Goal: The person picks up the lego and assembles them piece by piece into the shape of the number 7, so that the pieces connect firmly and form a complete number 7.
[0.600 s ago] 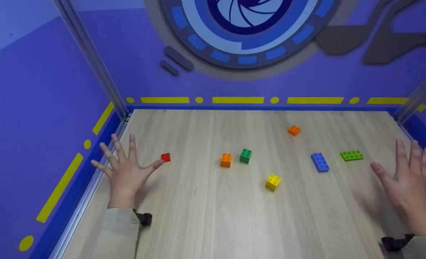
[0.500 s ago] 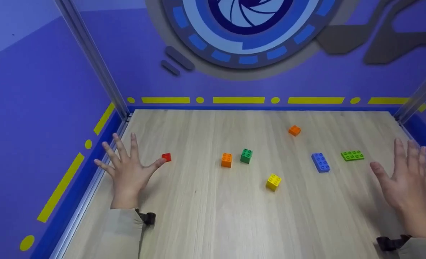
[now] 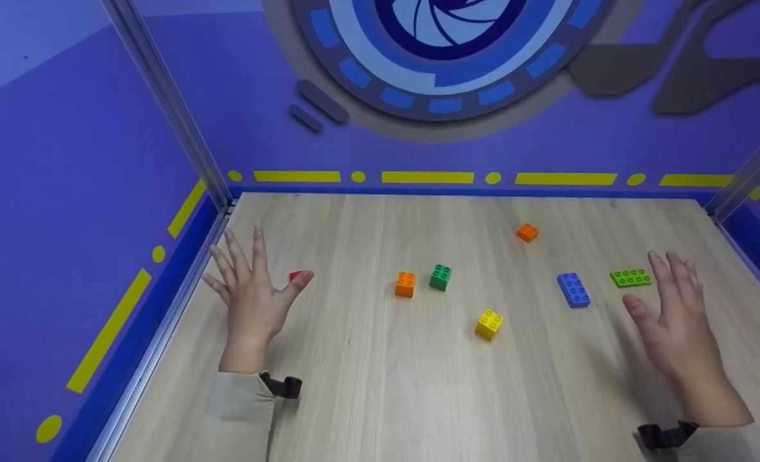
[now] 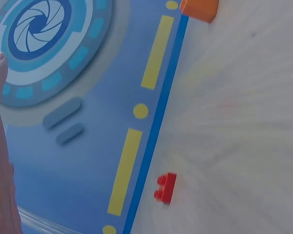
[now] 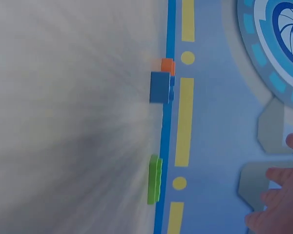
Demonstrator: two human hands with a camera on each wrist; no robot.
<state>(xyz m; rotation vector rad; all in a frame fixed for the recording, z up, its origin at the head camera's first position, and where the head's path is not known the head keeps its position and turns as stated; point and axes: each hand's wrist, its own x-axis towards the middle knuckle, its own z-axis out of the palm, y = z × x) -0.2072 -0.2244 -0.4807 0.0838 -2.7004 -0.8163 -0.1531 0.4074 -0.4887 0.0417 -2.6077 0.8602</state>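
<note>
My left hand [image 3: 251,305], fingers spread and holding nothing, is over the left of the table. Its thumb overlaps a small red brick [image 3: 295,276] in the head view; the left wrist view shows that red brick [image 4: 166,188] whole. On the right, my right hand [image 3: 682,333] has its fingers extended and nothing in its grasp. Its fingertips come near a flat lime green brick [image 3: 631,278], and a blue brick [image 3: 574,290] lies to the left of that. Both the lime brick [image 5: 155,179] and the blue brick [image 5: 160,87] appear in the right wrist view.
Between the hands lie an orange brick [image 3: 405,284], a dark green brick [image 3: 440,277] and a yellow brick [image 3: 489,325]. A smaller orange brick [image 3: 527,233] sits farther back on the wooden table [image 3: 354,398]. Blue-purple panels [image 3: 181,109] wall in the back and sides.
Both hands have moved inward, the left to the right and the right to the left. The left thumb now covers more of the red brick. The bricks have stayed in place.
</note>
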